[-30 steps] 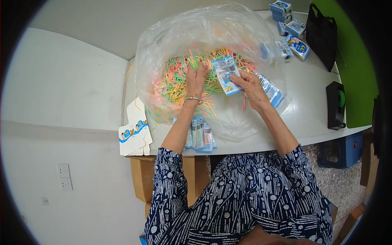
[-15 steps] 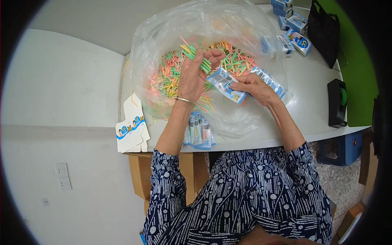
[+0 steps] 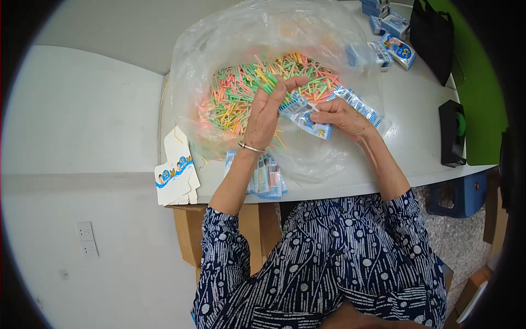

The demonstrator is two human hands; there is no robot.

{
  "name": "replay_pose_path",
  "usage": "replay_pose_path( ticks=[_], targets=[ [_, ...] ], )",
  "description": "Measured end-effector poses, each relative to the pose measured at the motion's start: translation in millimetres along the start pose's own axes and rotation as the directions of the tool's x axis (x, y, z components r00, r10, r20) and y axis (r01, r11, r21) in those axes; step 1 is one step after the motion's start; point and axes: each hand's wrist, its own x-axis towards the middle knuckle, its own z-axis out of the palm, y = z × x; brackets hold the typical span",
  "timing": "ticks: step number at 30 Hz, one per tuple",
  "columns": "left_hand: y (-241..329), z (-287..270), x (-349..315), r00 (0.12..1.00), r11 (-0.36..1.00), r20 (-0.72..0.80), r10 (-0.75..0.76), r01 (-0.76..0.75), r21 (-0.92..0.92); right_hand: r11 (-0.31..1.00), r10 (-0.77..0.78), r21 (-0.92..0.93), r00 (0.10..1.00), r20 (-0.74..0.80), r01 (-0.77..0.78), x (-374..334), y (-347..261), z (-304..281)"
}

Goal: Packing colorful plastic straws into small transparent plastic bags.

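Filled packets (image 3: 269, 176) are gathered at lower centre; many loose sticks (image 3: 234, 100) are left in the clear bag (image 3: 192, 66) at upper centre. A bundle of sticks (image 3: 267, 81) is held in the left hand (image 3: 265, 114), beside a blue-and-white packet (image 3: 310, 123) pinched in the right hand (image 3: 346, 119) at frame centre. Compared with the earlier frame, the bundle is brought closer to the packet

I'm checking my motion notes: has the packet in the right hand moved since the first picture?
Yes, toward the person: the packet in the right hand is now closer to the table's near edge.
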Motion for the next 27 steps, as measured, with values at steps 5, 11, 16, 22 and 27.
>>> replay_pose_path(
  ticks=[5, 11, 16, 22, 27],
  targets=[
    [8.9, 3.7, -3.1, 0.982, 0.978, 0.012, 0.187, -0.187, 0.09, 0.998, -0.001, -0.058, 1.0, 0.004, 0.001, -5.5, -7.2, 6.3],
    [2.4, 4.1, -7.0, 1.0, 0.999, -0.002, 0.027, -0.027, -0.038, 0.999, -0.018, -0.052, 1.0, 0.016, 0.018, -6.3, -4.4, 4.5],
    [3.0, 5.6, -9.9, 0.998, 0.994, 0.044, 0.042, -0.046, 0.098, 0.998, -0.035, -0.056, 0.999, 0.014, 0.036, -9.0, -6.0, 6.7],
    [-8.6, -0.3, -12.6, 0.999, 0.999, 0.041, 0.034, -0.035, 0.034, 0.995, -0.05, -0.087, 0.998, -0.037, 0.047, -8.1, -4.7, 6.1],
    [-9.9, 3.6, -16.3, 0.993, 0.993, 0.002, 0.117, -0.117, -0.018, 0.997, -0.062, -0.054, 0.997, -0.047, 0.06, -9.5, -6.1, 11.1]
  ],
)
